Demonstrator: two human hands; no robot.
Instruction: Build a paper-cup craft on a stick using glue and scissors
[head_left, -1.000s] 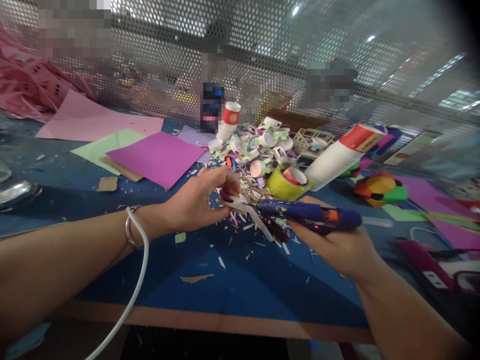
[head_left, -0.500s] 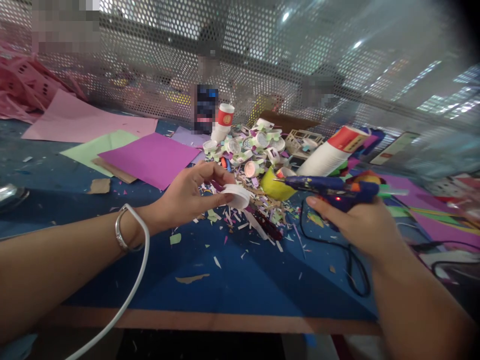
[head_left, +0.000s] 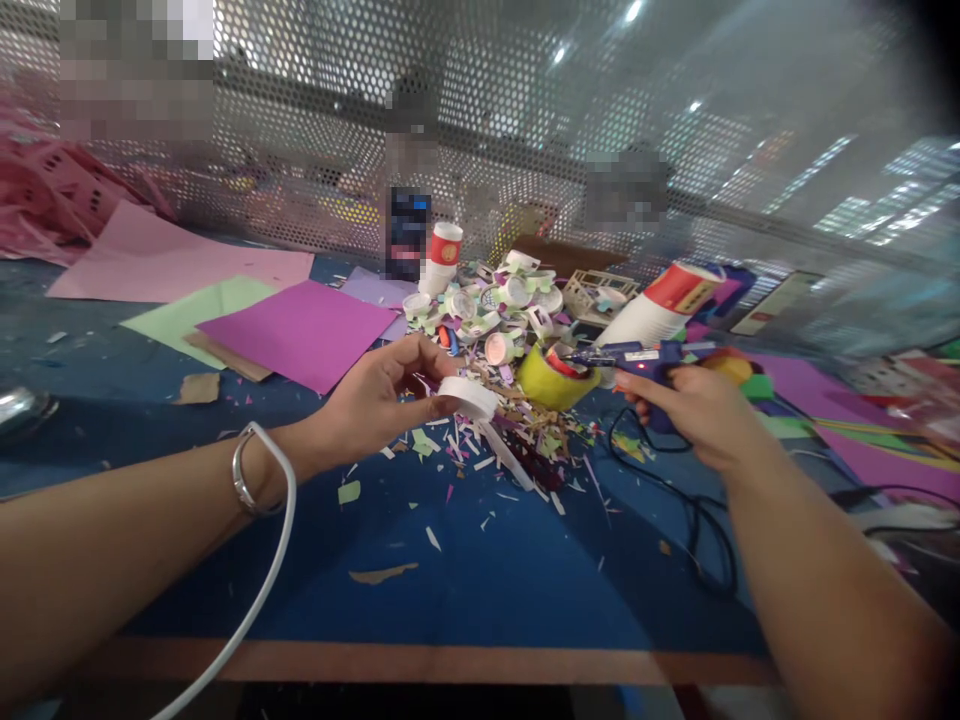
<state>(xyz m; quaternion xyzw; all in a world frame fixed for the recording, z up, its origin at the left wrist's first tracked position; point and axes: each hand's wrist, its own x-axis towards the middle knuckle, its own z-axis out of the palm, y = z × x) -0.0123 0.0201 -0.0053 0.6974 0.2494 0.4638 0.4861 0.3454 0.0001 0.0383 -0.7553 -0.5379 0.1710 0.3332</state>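
Observation:
Between the thumb and fingers of my left hand (head_left: 386,395) is a small round white lid-like piece (head_left: 471,398), held over the paper scraps. A bracelet and a white cord are at that wrist. My right hand (head_left: 694,410) grips a blue glue gun (head_left: 637,360) whose tip points left, over a yellow-wrapped round container (head_left: 555,380) with something red inside. From the gun, a black cable (head_left: 701,530) loops down onto the table. Behind my hands lies a pile of white round pieces with paper strips (head_left: 514,295).
Purple paper (head_left: 300,330), green paper (head_left: 199,315) and pink paper (head_left: 180,260) lie at left. Stacked paper cups (head_left: 652,315) lean at the back right; an upright cup stack (head_left: 442,255) stands mid-back. A perforated metal screen (head_left: 300,130) closes the far side.
The glue gun has turned and moved slightly left, its tip now over the yellow container. My left hand keeps the white piece at nearly the same place. The view has tilted slightly.

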